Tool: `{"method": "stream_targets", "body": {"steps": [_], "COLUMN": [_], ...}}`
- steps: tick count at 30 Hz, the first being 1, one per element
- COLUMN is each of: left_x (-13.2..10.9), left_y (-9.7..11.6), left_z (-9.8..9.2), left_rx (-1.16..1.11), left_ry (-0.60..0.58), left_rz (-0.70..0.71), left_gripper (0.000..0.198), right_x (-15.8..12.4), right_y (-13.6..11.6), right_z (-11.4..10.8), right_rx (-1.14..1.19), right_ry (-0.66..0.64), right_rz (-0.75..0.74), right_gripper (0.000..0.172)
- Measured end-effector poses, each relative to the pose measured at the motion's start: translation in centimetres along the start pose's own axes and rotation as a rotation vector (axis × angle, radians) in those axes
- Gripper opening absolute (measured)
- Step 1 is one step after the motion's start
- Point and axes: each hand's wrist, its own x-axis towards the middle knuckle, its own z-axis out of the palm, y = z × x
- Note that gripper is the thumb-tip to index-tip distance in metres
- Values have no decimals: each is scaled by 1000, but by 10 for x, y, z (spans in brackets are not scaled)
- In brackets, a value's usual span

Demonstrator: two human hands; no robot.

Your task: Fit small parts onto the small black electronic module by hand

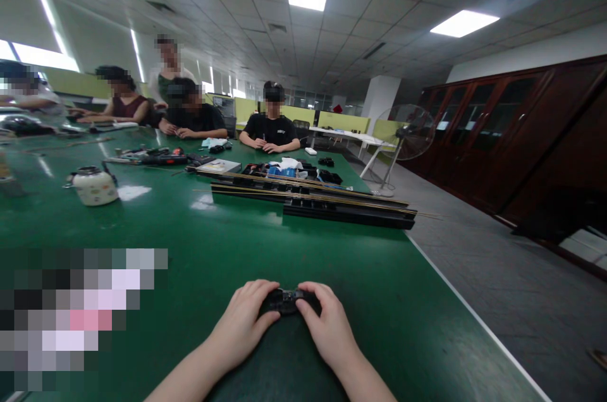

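A small black device (pixel 287 302) with a curved body lies between my hands, low in the middle of the head view, over the green table (pixel 190 263). My left hand (pixel 249 316) grips its left end, thumb at the near side and fingers at the far side. Its right end is held by my right hand (pixel 327 316) in the same way, the thumb lying across the top. Some small parts show in the middle of the device, too small to name. The ends of the device are hidden by my fingers.
Beyond my hands lie long black rails (pixel 348 213) with thin rods. A cream jar (pixel 95 186) stands at the left, and tools (pixel 152 157) lie behind it. Several people sit or stand around the far side. The table's right edge (pixel 467 304) runs diagonally beside my right arm.
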Motion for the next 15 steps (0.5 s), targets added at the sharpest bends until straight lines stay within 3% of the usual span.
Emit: {"method": "stream_targets", "body": {"steps": [15], "left_x": [1], "left_y": [0], "left_z": [0], "left_rx": [4], "left_ry": [-2], "left_rz": [-19], "left_gripper": [35], "right_x": [5], "right_y": [12], "right_z": [-2], "right_rx": [-22], "right_ry": [249], "right_rz": [112], "right_gripper": [31]}}
